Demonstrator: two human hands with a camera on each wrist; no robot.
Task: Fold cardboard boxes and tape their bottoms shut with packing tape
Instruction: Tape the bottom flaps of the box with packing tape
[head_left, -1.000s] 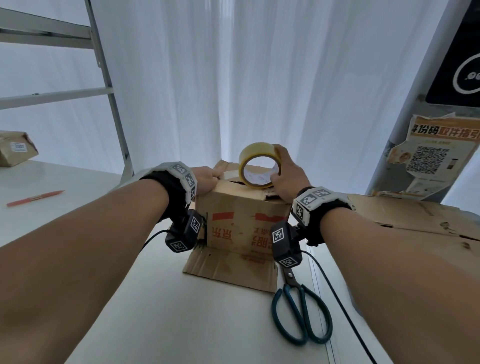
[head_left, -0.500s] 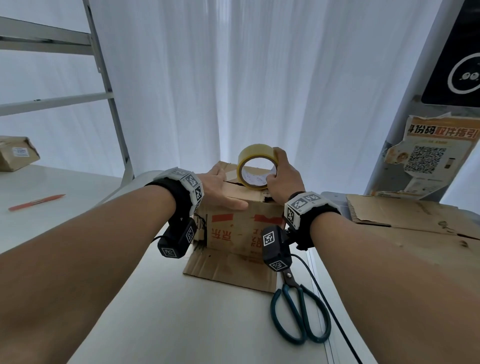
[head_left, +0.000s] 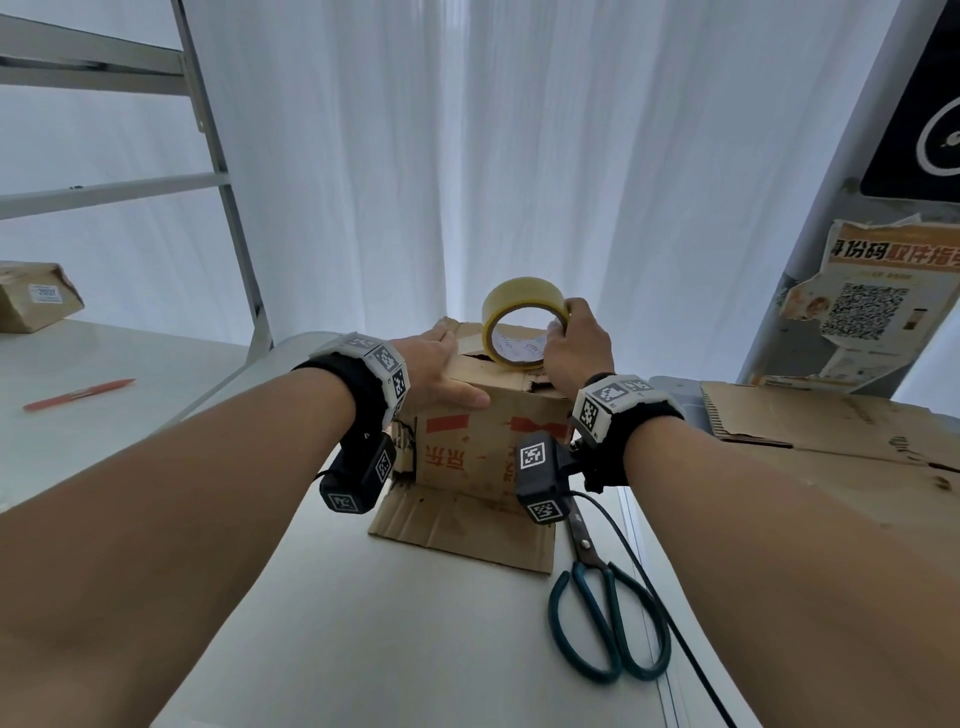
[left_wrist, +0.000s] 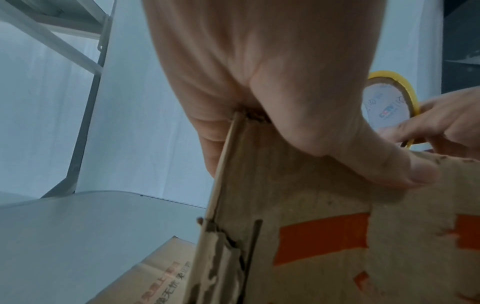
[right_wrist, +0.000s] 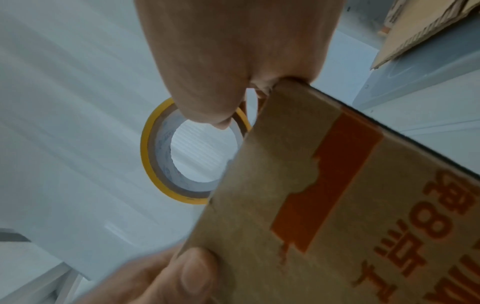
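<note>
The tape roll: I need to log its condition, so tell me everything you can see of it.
The tape roll is a yellowish, translucent ring of packing tape wound on a cardboard core with a pale printed lining. It stands on edge, its open centre towards the camera, atop the upturned cardboard box. The right hand grips its right side, thumb hooked through the core. The left hand presses on the box beside it, not touching the roll. Whether a strip is pulled out cannot be told.

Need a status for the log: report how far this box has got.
Done: the cardboard box stands folded, its flaps closed on the upward face. In hand: the left hand presses those flaps down, thumb on the front wall, while the right hand holds the tape roll upright on them. Left: no full strip shows along the seam, and the scissors lie untouched beside the box.
</note>
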